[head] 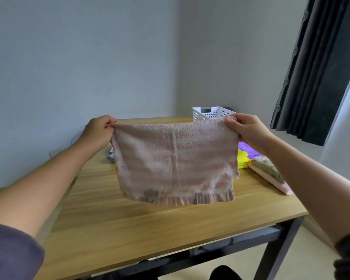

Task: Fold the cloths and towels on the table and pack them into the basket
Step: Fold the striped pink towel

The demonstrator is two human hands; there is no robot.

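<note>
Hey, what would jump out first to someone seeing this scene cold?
A pink striped towel hangs spread in mid-air above the table, its top corners pinched by the left hand and right hand. Behind it a white perforated basket stands at the table's far side, with folded cloths to the right.
</note>
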